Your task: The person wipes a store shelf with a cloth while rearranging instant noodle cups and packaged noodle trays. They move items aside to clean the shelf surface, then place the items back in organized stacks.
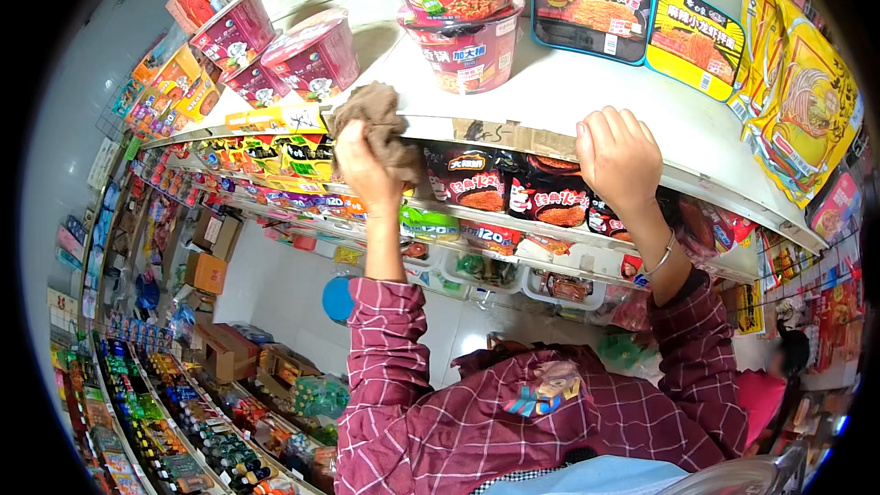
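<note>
My left hand grips a crumpled brown cloth at the front edge of a white shelf. The cloth hangs over that edge, beside a yellow strip. Further right, my right hand rests on the same edge with its fingers curled; no object shows in it. Brown tape with handwriting runs along the edge between my hands. Behind the cloth stand two stacked instant noodle tubs. More pink noodle tubs are at the left, one of them tilted.
Black noodle trays and yellow noodle bags stand at the right of the shelf. Black noodle packets fill the tier below. Cardboard boxes stand on the floor at lower left. Another person in pink is at lower right.
</note>
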Demonstrator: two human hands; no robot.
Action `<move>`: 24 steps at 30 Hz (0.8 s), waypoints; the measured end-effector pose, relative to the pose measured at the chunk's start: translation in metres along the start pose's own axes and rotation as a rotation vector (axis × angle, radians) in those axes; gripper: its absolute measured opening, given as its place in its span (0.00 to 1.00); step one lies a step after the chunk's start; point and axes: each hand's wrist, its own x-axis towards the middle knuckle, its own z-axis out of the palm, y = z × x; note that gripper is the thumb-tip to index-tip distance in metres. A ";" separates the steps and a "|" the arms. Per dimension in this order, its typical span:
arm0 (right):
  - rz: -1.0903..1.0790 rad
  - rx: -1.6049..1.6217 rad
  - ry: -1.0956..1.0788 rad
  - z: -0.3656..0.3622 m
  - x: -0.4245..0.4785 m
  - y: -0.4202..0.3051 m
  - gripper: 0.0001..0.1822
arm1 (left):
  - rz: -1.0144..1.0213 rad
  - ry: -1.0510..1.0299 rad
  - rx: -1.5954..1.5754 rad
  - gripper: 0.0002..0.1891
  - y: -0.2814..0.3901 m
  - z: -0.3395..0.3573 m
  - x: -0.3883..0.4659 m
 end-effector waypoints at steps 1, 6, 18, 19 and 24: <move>0.001 -0.003 -0.001 0.000 0.001 0.000 0.08 | 0.010 -0.005 0.069 0.20 -0.006 -0.004 0.003; 0.000 -0.024 0.010 -0.001 0.004 -0.005 0.09 | -0.026 0.035 -0.132 0.16 0.051 0.019 -0.019; -0.007 0.007 0.033 -0.005 0.005 -0.003 0.09 | -1.077 0.047 -1.599 0.18 0.072 -0.061 0.021; -0.007 0.011 0.032 -0.004 0.005 -0.003 0.09 | -1.096 0.066 -1.859 0.22 0.056 -0.065 0.024; 0.002 -0.002 0.015 -0.005 0.005 -0.003 0.09 | -0.784 0.248 -1.650 0.25 0.016 -0.105 0.085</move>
